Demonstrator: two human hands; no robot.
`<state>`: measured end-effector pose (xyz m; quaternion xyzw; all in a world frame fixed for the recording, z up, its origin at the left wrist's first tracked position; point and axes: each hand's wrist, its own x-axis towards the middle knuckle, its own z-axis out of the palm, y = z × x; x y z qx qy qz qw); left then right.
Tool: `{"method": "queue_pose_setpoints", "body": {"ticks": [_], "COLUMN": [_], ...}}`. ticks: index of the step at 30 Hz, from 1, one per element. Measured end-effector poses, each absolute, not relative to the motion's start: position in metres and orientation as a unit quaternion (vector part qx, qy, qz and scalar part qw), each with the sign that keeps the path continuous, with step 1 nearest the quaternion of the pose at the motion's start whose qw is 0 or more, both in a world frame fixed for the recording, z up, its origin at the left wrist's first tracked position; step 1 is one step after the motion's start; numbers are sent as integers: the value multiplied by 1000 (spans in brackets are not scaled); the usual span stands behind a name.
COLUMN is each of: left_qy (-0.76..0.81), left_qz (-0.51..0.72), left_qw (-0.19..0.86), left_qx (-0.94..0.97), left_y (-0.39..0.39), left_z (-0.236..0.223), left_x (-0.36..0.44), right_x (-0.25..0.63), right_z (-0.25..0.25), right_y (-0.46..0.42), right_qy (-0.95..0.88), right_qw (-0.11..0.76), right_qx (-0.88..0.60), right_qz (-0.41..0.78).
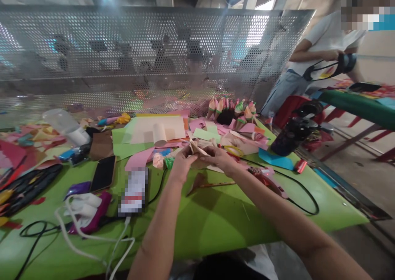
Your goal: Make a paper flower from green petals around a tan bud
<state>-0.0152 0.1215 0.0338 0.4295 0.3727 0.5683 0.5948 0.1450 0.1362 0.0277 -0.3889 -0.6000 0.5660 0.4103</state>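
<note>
Gently keep the pale paper piece (198,149) pinched between fingers and thumbs of left hand (185,158) and right hand (218,157), over the green table (216,232); press evenly; avoid crushing edges; stay clear of the brown piece (198,181) nearer the body.

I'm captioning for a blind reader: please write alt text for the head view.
A person's left hand and right hand hold a small piece of pale paper over a green table strewn with colored sheets; a perforated metal screen stands behind.
</note>
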Motion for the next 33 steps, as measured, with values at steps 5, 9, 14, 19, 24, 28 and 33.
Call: {"method": "queue_pose_setpoints", "body": {"ticks": [5,9,14,19,24,28,33], "left_qy": [398,402,404,387,401,414,414], "left_qz": [539,542,558,577,548,575,579], "left_qw": [568,559,572,626,646,622,626], "left_qx": [479,481,444,354,348,334,318], "left_y": [121,122,123,120,119,125,129], "left_z": [32,32,33,34,26,18,18], "left_x": [-18,-21,-22,-14,-6,-10,-19], "right_x": [153,152,155,155,153,161,179], "right_z": [26,26,31,35,36,38,42], "right_y": [134,134,136,133,133,139,144], "right_qy": [-536,-490,-453,-443,-466,-495,-566], "right_qw": [449,489,547,566,575,610,593], "right_qx": [-384,-372,-360,-362,-376,-392,-385], "right_qz": [602,618,605,594,557,479,424]}}
